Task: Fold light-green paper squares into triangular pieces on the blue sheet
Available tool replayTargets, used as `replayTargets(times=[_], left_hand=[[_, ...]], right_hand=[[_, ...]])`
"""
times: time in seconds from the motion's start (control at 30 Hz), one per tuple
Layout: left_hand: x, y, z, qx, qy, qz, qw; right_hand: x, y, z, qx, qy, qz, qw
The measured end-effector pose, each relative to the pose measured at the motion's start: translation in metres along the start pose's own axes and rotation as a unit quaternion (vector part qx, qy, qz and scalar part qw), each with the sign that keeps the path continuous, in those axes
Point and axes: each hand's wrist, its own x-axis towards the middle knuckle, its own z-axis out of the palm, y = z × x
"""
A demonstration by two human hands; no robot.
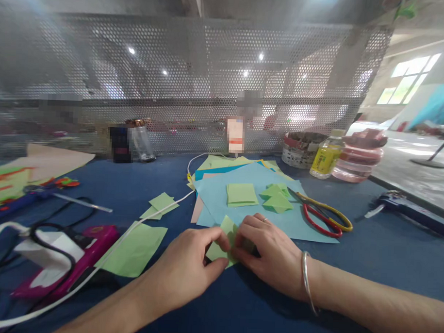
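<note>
A small piece of light green paper (225, 230) lies on the blue table under my fingers. My left hand (195, 255) pinches its left edge between thumb and forefinger. On the other side, the bent fingers of my right hand (265, 245) grip the paper's right part and hide some of it. Just beyond sits a stack of green paper squares (242, 194) on a light blue sheet (213, 195). Beside the stack are folded green paper pieces (277, 198). Scissors with red and yellow handles (320, 223) rest partly on the blue sheet, blades toward the folded pieces.
A larger green sheet (135, 248) and small green scraps (161, 205) lie at left, crossed by a white cable (123, 236). A magenta power strip (103, 242) is nearer. Glue guns (417, 212) (27, 198) lie at both sides. A yellow-labelled bottle (326, 158) stands at back right.
</note>
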Motion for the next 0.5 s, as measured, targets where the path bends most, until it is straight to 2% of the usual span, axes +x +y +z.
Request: replayTargets(times=[0.13,0.33,0.5], left_hand=[[-0.0009,0.0008,0.0001,-0.001,0.002,0.015,1.0],[0.0,0.0021,0.0007,-0.029,0.002,0.075,0.997],[-0.0011,-0.0003,-0.0026,-0.006,-0.012,0.096,0.995]], right_hand=[[0.0,0.0013,0.0012,-0.003,-0.007,0.005,1.0],[-0.0004,0.0027,0.0021,-0.003,-0.011,0.006,1.0],[0.0002,0.0035,0.0023,-0.007,-0.01,0.005,1.0]])
